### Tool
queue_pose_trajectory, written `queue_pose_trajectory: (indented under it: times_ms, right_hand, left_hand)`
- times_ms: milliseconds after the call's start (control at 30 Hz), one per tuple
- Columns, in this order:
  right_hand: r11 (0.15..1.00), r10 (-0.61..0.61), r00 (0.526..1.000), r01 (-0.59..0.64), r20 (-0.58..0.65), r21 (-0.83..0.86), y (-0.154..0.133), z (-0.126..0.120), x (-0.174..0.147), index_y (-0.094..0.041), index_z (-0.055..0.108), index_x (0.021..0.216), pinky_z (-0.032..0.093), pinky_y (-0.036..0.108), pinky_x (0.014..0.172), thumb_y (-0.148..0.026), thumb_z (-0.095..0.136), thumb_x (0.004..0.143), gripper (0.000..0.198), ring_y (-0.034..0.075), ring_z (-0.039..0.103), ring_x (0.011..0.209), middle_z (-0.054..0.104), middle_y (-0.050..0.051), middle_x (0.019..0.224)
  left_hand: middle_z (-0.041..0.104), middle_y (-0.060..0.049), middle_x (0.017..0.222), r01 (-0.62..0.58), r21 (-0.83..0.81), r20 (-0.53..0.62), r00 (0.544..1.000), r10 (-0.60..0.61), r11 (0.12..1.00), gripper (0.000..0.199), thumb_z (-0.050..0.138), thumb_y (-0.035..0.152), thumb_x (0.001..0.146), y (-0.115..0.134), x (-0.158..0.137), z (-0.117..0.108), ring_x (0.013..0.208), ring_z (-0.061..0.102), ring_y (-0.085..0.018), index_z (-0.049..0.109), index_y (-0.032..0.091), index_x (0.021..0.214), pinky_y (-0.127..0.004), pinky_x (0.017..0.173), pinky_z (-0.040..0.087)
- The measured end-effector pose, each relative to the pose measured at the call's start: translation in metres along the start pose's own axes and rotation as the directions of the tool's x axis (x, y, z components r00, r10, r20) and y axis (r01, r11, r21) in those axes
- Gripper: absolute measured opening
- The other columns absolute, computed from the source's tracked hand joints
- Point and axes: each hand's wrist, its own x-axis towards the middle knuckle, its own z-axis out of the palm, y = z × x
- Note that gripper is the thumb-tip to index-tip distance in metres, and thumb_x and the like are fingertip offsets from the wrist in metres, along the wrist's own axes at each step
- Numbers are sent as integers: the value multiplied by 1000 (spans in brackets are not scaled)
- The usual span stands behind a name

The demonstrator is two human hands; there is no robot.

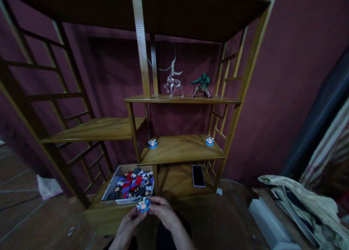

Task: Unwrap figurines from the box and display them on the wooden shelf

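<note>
Between my two hands is a small blue and white figurine (143, 205) on a blue base, held in front of the lowest shelf. My left hand (132, 219) grips it from the left, and my right hand (163, 210) pinches it from the right. Just behind them stands a white box (110, 187) full of small red, blue, white and black pieces. On the middle shelf (180, 148) two similar blue-based figurines stand apart, the left figurine (153, 144) near the post and the right figurine (209, 141) near the far right corner.
A phone (198, 176) lies on the lowest shelf. Higher up stand a clear deer figurine (173, 83) and a dark green crouching figure (202, 85). Wooden posts (141, 43) divide the shelves. Piled cloth (308, 195) and a white box-like object (268, 224) are at right.
</note>
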Motion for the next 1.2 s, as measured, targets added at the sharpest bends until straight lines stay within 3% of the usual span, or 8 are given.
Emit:
queue_pose_trajectory:
  times_ms: [167,367,533,767,1000,1200]
  right_hand:
    - [1000,-27,999,27,20,5,-5,-3,-8,-15,64,99,43,38,85,-35,75,57,47,23,59,95,64,10,103]
    - [999,-42,998,43,42,-9,-11,-3,-25,-17,63,102,40,40,91,-36,72,62,45,25,56,102,63,9,106]
    - [994,-90,995,92,40,-58,-18,-6,-34,-18,60,106,39,41,92,-38,70,65,46,26,54,105,61,9,111]
    - [917,-119,979,171,163,-361,-77,4,-30,-23,58,110,40,40,91,-39,67,68,45,23,57,98,65,5,101]
    - [838,-119,943,264,312,-478,-141,28,-15,-23,60,105,40,41,92,-38,69,67,42,22,58,97,63,5,103]
    - [808,-84,920,288,383,-514,-175,39,-6,-21,61,101,42,35,87,-35,70,66,39,20,57,94,60,5,101]
  left_hand:
    - [69,-10,89,-54,22,27,998,53,998,47,80,34,45,1,-1,8,90,60,-27,70,14,86,-39,89,40]
    - [69,-8,86,-108,59,130,987,99,992,43,76,36,53,7,-8,8,82,61,-23,69,14,89,-35,84,42]
    - [69,-7,80,-119,12,230,967,113,993,41,79,34,50,19,-10,19,78,61,-22,69,14,84,-34,79,43]
    - [68,-6,74,-139,22,267,955,128,990,36,79,28,50,60,-10,42,68,60,-17,69,12,80,-27,69,44]
    - [69,-7,79,-189,36,262,949,174,981,41,79,24,50,114,-10,60,71,60,-17,68,13,88,-29,72,44]
    - [69,-10,85,-195,-58,291,935,203,979,40,79,22,50,144,-16,71,75,62,-18,69,11,87,-30,77,44]
